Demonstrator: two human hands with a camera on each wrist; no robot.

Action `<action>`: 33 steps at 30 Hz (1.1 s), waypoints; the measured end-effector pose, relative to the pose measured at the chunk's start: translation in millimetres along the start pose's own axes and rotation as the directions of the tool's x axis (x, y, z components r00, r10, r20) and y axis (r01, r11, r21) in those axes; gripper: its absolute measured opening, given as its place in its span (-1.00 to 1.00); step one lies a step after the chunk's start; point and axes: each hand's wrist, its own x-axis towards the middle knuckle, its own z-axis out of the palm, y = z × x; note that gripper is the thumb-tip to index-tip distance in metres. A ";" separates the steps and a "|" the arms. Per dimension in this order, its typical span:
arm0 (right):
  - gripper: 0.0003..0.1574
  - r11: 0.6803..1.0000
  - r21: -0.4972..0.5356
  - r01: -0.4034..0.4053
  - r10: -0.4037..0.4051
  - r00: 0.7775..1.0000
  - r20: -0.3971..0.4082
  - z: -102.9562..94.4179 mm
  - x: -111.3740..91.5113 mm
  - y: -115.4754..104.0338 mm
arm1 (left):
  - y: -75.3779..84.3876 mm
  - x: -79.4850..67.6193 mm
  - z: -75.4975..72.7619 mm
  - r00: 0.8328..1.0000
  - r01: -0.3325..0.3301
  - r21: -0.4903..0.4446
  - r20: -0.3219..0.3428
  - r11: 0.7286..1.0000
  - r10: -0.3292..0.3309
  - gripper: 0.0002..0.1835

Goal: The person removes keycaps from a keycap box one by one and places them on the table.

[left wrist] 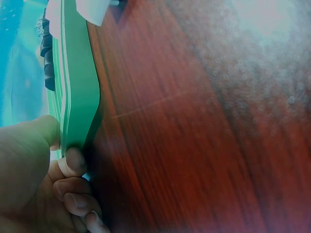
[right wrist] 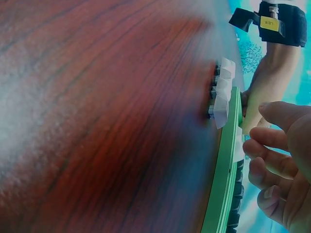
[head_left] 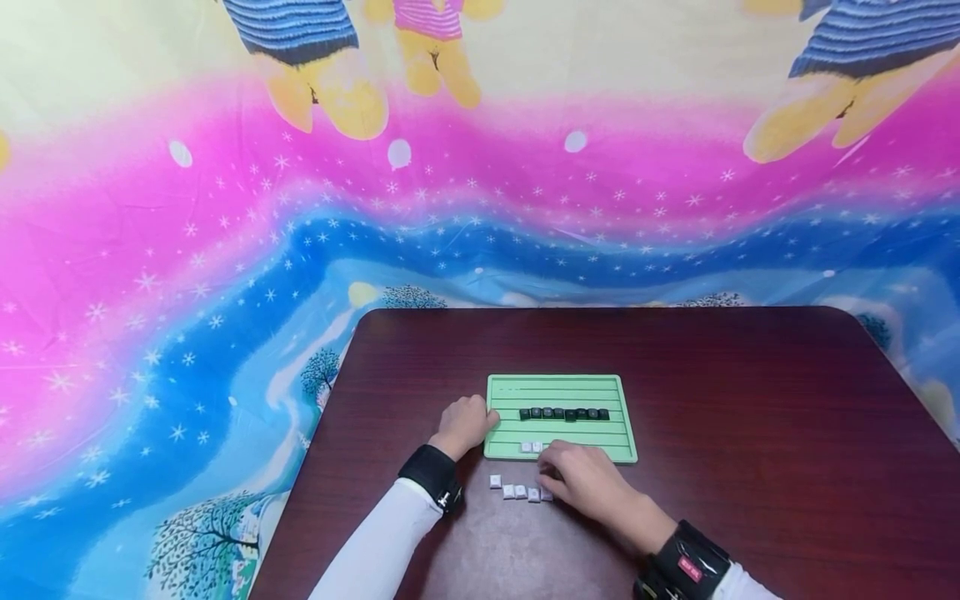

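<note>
My left hand (head_left: 465,425) grips the left edge of a ridged green tray (head_left: 555,397), thumb on top and fingers curled at its side (left wrist: 75,162). A row of black keycaps (head_left: 558,413) sits across the middle of the tray. Two white keycaps (head_left: 531,447) rest near its front edge. On the table before the tray lie several more white keycaps (head_left: 521,492), with dark parts underneath in the right wrist view. My right hand (head_left: 588,479) is over the tray's front edge, beside these keycaps. Its thumb and fingers (right wrist: 265,141) are loosely bent and apart, with nothing visible between them.
The dark reddish-brown table (head_left: 750,400) extends around the tray. Behind it hangs a colourful printed cloth (head_left: 480,183). Black bands with small devices are strapped to both wrists, including the left wristband (head_left: 431,475).
</note>
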 end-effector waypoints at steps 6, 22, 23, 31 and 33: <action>-0.84 1.000 -0.010 -0.024 0.024 1.000 -0.012 -1.5 3.8 0.5 | -0.1 -0.1 0.5 1.000 0.003 -0.001 0.002 1.000 -0.003 -0.54; -0.76 0.998 -0.035 -0.060 0.059 0.997 -0.041 -4.2 10.8 8.8 | 0.3 0.5 0.1 1.000 -0.004 -0.006 0.002 1.000 0.004 -0.54; -0.76 0.998 -0.032 -0.061 0.060 0.997 -0.042 -4.4 11.0 9.2 | 0.3 0.6 0.2 1.000 -0.003 -0.006 0.002 1.000 0.003 -0.54; -0.75 0.996 -0.027 -0.089 0.088 0.995 -0.052 -3.7 13.1 12.1 | -0.1 0.2 0.2 1.000 -0.006 0.000 0.002 1.000 0.006 -0.54; -0.74 0.995 -0.026 -0.093 0.091 0.994 -0.055 -3.3 13.9 12.3 | -0.3 0.3 0.4 1.000 -0.010 0.000 0.002 1.000 0.010 -0.53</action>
